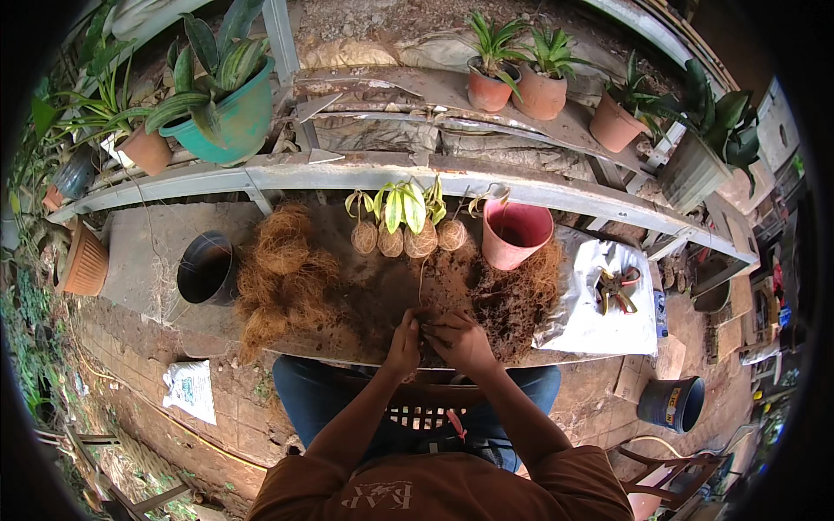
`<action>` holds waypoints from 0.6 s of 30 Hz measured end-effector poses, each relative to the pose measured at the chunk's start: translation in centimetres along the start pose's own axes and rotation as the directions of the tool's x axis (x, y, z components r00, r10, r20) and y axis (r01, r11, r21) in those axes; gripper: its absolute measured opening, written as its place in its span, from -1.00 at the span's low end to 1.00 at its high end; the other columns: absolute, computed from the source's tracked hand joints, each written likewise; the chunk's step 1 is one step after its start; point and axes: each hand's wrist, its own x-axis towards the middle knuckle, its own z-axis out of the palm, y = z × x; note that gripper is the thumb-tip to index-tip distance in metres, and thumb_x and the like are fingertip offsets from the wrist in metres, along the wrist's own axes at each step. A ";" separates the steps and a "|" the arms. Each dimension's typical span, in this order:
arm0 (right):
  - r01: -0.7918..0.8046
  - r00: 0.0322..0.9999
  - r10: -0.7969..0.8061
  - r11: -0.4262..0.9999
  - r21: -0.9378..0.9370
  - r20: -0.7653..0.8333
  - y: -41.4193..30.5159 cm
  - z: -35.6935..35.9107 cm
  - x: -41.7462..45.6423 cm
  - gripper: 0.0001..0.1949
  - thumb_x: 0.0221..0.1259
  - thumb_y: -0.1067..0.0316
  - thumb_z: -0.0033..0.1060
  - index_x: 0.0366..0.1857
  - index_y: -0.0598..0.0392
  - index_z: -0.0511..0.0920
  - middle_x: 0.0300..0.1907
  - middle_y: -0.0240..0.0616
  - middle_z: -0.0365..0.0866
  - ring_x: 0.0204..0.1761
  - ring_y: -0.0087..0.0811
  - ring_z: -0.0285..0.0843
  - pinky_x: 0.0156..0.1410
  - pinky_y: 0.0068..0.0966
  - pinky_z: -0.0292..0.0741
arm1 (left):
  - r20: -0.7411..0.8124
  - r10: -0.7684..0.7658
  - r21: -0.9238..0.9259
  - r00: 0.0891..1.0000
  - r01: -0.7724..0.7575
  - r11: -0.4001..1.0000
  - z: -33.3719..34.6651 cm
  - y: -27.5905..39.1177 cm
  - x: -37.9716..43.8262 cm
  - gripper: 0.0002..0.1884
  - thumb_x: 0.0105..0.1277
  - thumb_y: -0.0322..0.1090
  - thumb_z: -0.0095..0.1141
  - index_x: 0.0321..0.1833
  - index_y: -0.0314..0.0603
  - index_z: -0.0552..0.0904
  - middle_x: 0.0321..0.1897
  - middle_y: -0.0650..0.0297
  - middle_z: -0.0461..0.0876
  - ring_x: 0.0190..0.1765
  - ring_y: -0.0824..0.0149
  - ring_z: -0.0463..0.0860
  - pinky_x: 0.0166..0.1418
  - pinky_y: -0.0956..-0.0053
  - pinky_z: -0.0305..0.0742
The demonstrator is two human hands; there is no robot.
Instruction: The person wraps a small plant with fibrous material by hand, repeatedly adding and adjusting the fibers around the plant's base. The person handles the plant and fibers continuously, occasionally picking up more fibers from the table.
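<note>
My left hand (405, 346) and my right hand (460, 344) meet at the table's near edge, fingers bent and close together. A thin pale strand (422, 280) rises from the fingertips of my left hand; whether it is a stem or a string is unclear. Something small and dark sits between the fingers, mostly hidden. Beyond stand several fibre-wrapped root balls (421, 241) in a row, with variegated green leaves (405, 207) above them. Dark soil mixed with brown fibre (515, 306) lies right of my hands. On the left is a heap of coconut fibre (283, 286).
A black pot (207, 268) lies tilted at left. A pink pot (516, 236) stands at right, near pruning shears (616, 290) on a white plastic sack (573, 319). Behind runs a metal rail (365, 174), with potted plants beyond. A dark bucket (671, 404) is on the floor.
</note>
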 end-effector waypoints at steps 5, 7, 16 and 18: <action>-0.135 0.989 0.142 0.979 0.152 -0.032 0.6 0.1 0.2 -0.82 0.03 0.40 0.60 -0.29 0.14 0.77 -0.27 -0.18 0.75 -0.22 -0.14 0.74 -0.07 -0.31 0.67 | 0.050 0.010 0.042 0.999 -0.012 0.999 -0.2 0.0 -0.2 -0.47 0.71 0.00 -0.38 0.34 -0.31 0.46 -0.17 0.23 0.65 -0.19 0.45 0.57 -0.12 0.51 0.46; -0.224 0.971 0.236 0.946 0.234 -0.024 0.4 -0.2 0.3 -0.79 0.01 0.41 0.61 -0.28 0.17 0.75 -0.28 -0.12 0.76 -0.22 -0.10 0.76 -0.07 -0.29 0.66 | 0.068 -0.019 0.066 0.998 0.015 0.998 -0.1 1.0 -0.4 -0.49 0.71 -0.02 -0.38 0.32 -0.32 0.47 -0.09 0.15 0.67 -0.08 0.36 0.61 0.02 0.44 0.49; -0.385 0.923 0.365 0.888 0.253 0.123 1.0 -0.7 1.9 -0.60 -0.08 0.33 0.69 -0.16 0.23 0.67 -0.23 -0.01 0.77 -0.16 -0.01 0.78 -0.03 -0.28 0.65 | 0.085 0.068 0.047 0.994 -0.072 0.996 -0.5 -0.5 -0.4 -0.57 0.71 -0.12 -0.32 0.25 -0.34 0.48 -0.04 0.07 0.64 0.06 0.27 0.62 0.24 0.36 0.47; -0.409 0.908 0.389 0.902 0.135 0.154 0.8 -1.5 2.5 -0.54 -0.12 0.30 0.71 -0.11 0.22 0.66 -0.20 0.00 0.76 -0.12 0.04 0.76 0.00 -0.27 0.65 | 0.084 0.081 0.043 0.993 -0.085 0.995 -0.5 -0.7 -0.5 -0.62 0.70 -0.14 -0.25 0.22 -0.33 0.49 -0.06 0.09 0.63 0.05 0.31 0.60 0.21 0.38 0.48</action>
